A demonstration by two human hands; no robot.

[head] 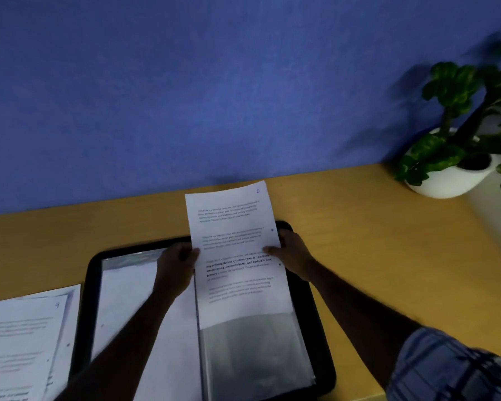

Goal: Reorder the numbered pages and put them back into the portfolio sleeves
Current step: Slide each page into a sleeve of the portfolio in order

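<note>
An open black portfolio (pixel 321 337) lies on the wooden desk in front of me. A printed page marked 5 (pixel 235 256) stands partly inside the right-hand clear sleeve (pixel 258 357), its upper half sticking out past the portfolio's far edge. My left hand (pixel 175 270) grips the page's left edge and my right hand (pixel 294 256) grips its right edge. The left-hand sleeve (pixel 128 299) holds a white sheet. A loose stack of printed pages (pixel 21 342), the top one marked 9, lies left of the portfolio.
A blue partition wall (pixel 214 82) rises along the desk's far edge. A potted green plant in a white bowl (pixel 451 180) stands at the back right. Bare wooden desk (pixel 388 241) stretches to the right of the portfolio.
</note>
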